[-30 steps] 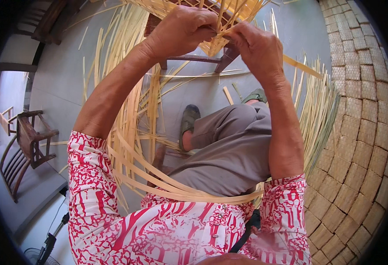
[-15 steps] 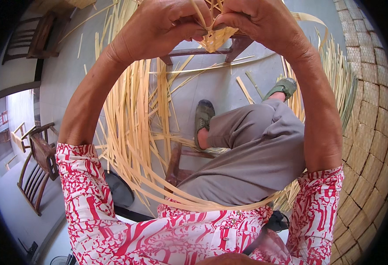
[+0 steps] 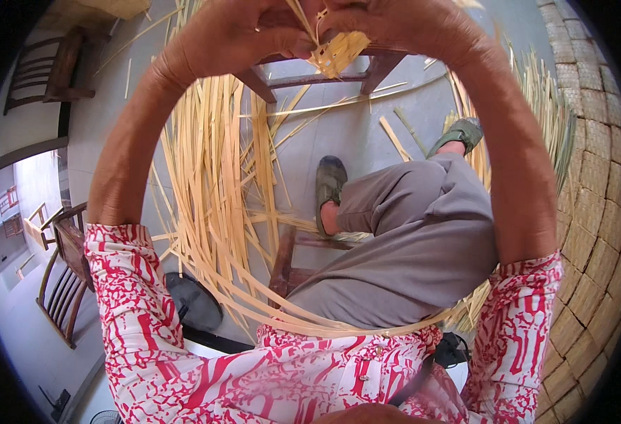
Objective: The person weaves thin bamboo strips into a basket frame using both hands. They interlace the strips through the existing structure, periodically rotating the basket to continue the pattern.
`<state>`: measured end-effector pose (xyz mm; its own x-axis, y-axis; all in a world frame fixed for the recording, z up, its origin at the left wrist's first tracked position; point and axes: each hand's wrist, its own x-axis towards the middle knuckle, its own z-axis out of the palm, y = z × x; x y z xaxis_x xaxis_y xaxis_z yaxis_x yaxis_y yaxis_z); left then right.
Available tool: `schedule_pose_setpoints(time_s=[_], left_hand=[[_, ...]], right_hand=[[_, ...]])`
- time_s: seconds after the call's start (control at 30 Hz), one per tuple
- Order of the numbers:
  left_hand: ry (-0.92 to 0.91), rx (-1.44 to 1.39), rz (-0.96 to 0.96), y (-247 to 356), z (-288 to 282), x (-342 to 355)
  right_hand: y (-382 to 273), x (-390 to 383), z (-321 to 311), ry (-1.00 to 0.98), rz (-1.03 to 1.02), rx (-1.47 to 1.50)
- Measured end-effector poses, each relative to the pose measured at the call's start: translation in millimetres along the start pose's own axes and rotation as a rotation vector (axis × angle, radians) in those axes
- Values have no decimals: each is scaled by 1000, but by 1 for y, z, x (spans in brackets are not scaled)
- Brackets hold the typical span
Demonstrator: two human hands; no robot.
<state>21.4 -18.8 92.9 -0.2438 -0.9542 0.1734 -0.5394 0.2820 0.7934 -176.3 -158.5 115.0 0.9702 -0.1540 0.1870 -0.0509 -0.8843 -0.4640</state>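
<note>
At the top edge, both arms reach out and meet over a small woven piece of pale bamboo strips [image 3: 340, 56]. My left hand [image 3: 254, 35] is closed, thumb and fingers pinching a thin strip at the piece's left side. My right hand [image 3: 395, 25] is closed on the woven piece's upper right edge, its thumb close to my left fingertips. The picture's top edge cuts off part of both hands and of the weave. Behind the piece stands a dark wooden stool [image 3: 317, 83]. Long loose bamboo strips [image 3: 339, 330] curve across my lap.
Many bamboo strips [image 3: 211, 148] lie on the grey floor at left, with another bundle [image 3: 547, 106] at right. Stacked woven blocks [image 3: 589, 212] line the right side. Wooden chairs [image 3: 63, 275] stand at left. My crossed legs [image 3: 409, 233] fill the middle.
Both hands have shifted slightly up and left, nearer the top edge. The woven piece has turned, showing a broader face.
</note>
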Motion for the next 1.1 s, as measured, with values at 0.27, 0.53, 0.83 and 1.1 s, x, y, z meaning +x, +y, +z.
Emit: schedule_pose_setpoints(time_s=[0.27, 0.53, 0.83, 1.1], left_hand=[[498, 63, -101, -8, 35, -14], [777, -108, -153, -41, 57, -33], [725, 21, -66, -52, 56, -24], [795, 69, -27, -55, 64, -15]], right_hand=[[-2, 2, 42, 336, 49, -379], [-6, -36, 79, 589, 417, 193], [33, -7, 77, 898, 603, 1903], [22, -9, 48, 850, 135, 1570]])
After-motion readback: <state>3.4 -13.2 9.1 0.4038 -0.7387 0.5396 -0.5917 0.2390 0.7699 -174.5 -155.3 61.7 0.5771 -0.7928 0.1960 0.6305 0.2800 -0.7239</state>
